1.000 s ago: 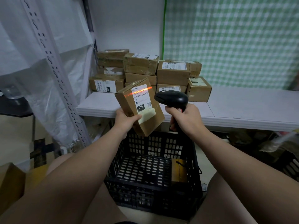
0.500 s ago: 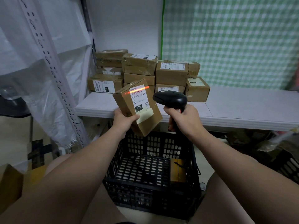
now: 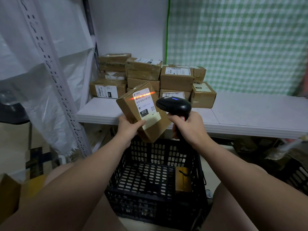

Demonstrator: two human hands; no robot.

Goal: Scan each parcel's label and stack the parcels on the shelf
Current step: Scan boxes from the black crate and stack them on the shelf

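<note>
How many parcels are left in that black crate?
1: a brown parcel stands by the right wall of the black crate. The near wall may hide something low. The left hand grips a labelled parcel above it.

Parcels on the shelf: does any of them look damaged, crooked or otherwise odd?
Mostly minor things. The top parcel of the second stack from the left has a crumpled, dented front edge. The lower-left parcel lies with its label turned sideways. The stacks on the shelf are uneven, but none looks about to fall.
</note>
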